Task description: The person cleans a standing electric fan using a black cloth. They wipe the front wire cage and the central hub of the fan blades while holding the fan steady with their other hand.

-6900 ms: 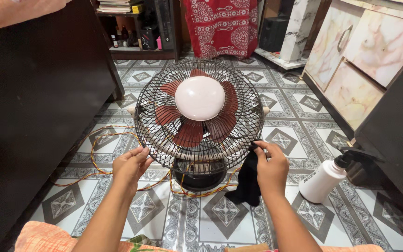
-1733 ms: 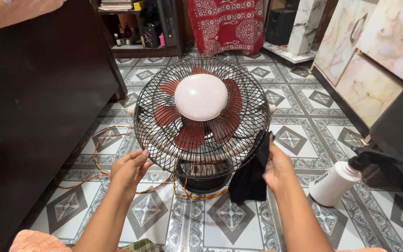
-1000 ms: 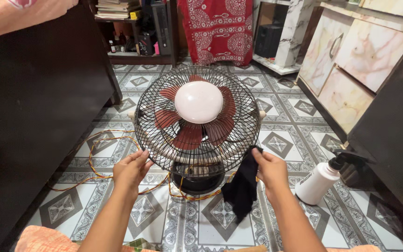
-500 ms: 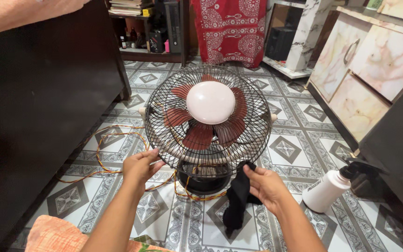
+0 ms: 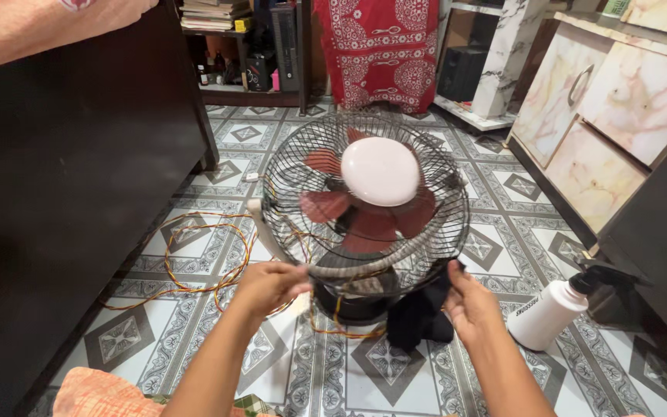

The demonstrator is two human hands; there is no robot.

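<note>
A table fan point(image 5: 372, 193) stands on the tiled floor, with a black wire guard, red blades and a round white centre cap point(image 5: 380, 171). It is tilted back and turned to the left. My left hand point(image 5: 270, 284) grips the lower left of the guard's pale rim. My right hand point(image 5: 468, 300) holds a black cloth point(image 5: 418, 316) against the lower right of the guard, beside the fan's dark base point(image 5: 353, 297).
A white spray bottle point(image 5: 551, 309) with a black trigger stands on the floor at right. Orange and yellow wires point(image 5: 194, 255) loop over the tiles at left. A dark cabinet point(image 5: 71, 177) fills the left side; marble-patterned cupboards point(image 5: 619, 100) line the right. A red patterned cloth point(image 5: 384, 50) hangs behind.
The fan has tipped back and turned leftward, showing its rim side-on. My left hand has closed on the lower rim. My right hand with the cloth has dropped to the guard's lower right.
</note>
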